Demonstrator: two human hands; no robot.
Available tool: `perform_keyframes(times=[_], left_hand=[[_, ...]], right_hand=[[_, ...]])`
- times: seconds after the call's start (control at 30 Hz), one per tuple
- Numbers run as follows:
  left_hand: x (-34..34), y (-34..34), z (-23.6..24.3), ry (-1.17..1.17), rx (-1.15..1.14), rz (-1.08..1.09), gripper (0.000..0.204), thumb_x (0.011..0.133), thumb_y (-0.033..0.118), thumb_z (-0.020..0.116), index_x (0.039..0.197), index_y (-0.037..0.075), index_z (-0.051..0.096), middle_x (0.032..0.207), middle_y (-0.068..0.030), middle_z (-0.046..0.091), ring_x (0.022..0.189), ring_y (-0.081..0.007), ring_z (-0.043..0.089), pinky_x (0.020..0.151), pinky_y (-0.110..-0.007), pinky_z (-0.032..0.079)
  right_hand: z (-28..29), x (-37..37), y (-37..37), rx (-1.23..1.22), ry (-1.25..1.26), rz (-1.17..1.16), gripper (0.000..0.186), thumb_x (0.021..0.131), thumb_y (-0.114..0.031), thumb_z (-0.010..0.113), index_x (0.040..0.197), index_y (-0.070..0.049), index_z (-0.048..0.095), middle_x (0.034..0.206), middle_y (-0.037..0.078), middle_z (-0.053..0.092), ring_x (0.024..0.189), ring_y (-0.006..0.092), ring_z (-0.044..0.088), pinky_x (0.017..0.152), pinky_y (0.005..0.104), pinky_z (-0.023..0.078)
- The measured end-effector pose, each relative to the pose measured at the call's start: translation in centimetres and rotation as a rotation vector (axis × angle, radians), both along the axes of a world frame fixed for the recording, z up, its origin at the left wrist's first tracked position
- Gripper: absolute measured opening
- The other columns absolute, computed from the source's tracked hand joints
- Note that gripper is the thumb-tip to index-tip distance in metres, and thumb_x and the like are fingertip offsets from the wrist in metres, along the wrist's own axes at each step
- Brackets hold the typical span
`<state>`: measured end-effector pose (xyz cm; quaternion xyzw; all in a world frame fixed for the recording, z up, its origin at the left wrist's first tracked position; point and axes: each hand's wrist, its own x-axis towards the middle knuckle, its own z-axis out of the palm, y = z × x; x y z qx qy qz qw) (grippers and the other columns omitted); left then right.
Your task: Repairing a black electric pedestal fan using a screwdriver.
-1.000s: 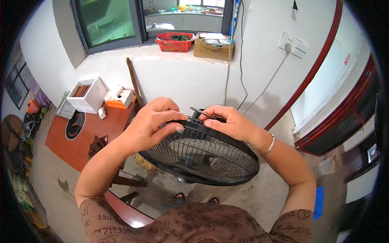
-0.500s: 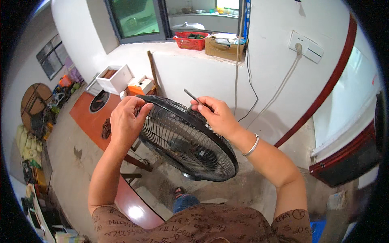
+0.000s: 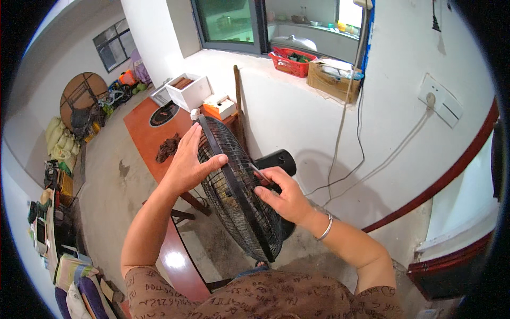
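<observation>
A black pedestal-style fan is turned nearly edge-on in front of me, its wire grille and rim facing up. The dark motor housing juts out to the right at its back. My left hand lies stretched along the front grille, thumb extended across the rim. At the rear grille, my right hand grips a thin grey rod-like tool. The tool's tip points up-left against the wires; most of its handle is hidden in my fingers.
A reddish-brown table with a white box and a dark crumpled cloth stands at left. A glossy bench lies nearer. A red basket and cardboard box sit on the windowsill. Cords hang along the wall beside a socket.
The fan has swung from facing me to nearly edge-on, showing its motor housing. My left hand has flattened along the grille. The right hand's tool has come down onto the rear wires.
</observation>
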<state>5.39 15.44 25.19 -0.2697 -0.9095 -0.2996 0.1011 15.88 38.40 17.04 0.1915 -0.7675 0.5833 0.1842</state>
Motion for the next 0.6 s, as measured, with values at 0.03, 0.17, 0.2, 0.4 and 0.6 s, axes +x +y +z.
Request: perform_keyframes(times=[0.03, 0.17, 0.2, 0.4, 0.6], left_hand=[[-0.1, 0.2, 0.0, -0.013, -0.026, -0.001, 0.103, 0.073, 0.066, 0.063, 0.137, -0.010, 0.035, 0.148, -0.0275, 0.023, 0.139, -0.0371, 0.023, 0.112, -0.043, 0.022], [0.6, 0.7, 2.0, -0.026, -0.131, 0.096, 0.085, 0.075, 0.047, 0.067, 0.138, -0.002, 0.038, 0.138, -0.0209, 0.039, 0.132, -0.0353, 0.033, 0.110, -0.040, 0.025], [1.1, 0.9, 2.5, -0.101, -0.119, 0.114, 0.090, 0.074, 0.050, 0.068, 0.138, -0.005, 0.037, 0.142, -0.0234, 0.033, 0.135, -0.0363, 0.029, 0.111, -0.041, 0.024], [3.7, 1.7, 1.2, -0.085, -0.065, 0.288, 0.090, 0.075, 0.048, 0.069, 0.139, -0.006, 0.035, 0.137, -0.0225, 0.039, 0.129, -0.0345, 0.039, 0.109, -0.037, 0.028], [7.0, 3.3, 3.2, -0.250, -0.078, 0.456, 0.081, 0.078, 0.036, 0.070, 0.141, 0.000, 0.035, 0.137, -0.0230, 0.040, 0.128, -0.0304, 0.042, 0.104, -0.037, 0.035]], right_hand=[[0.2, -0.2, 0.0, 0.006, 0.036, -0.006, 0.037, 0.086, -0.022, 0.066, 0.112, 0.003, 0.057, 0.104, 0.013, 0.057, 0.097, 0.0233, 0.056, 0.088, 0.0328, 0.044], [0.6, -1.2, 0.5, 0.029, 0.076, 0.038, 0.041, 0.083, -0.027, 0.069, 0.110, 0.003, 0.057, 0.103, 0.016, 0.057, 0.094, 0.0297, 0.058, 0.085, 0.0362, 0.047], [0.7, -1.4, 0.6, 0.022, 0.073, 0.062, 0.041, 0.083, -0.027, 0.069, 0.110, 0.003, 0.057, 0.103, 0.016, 0.057, 0.094, 0.0297, 0.058, 0.085, 0.0362, 0.047], [1.1, -2.3, 2.8, 0.123, 0.114, 0.339, 0.052, 0.079, -0.029, 0.075, 0.115, 0.002, 0.055, 0.109, 0.013, 0.052, 0.090, 0.0220, 0.056, 0.083, 0.0318, 0.047], [0.7, -4.2, 3.9, 0.061, 0.120, 0.540, 0.040, 0.077, -0.012, 0.074, 0.111, 0.000, 0.058, 0.102, 0.012, 0.056, 0.081, 0.0202, 0.058, 0.075, 0.0308, 0.048]])
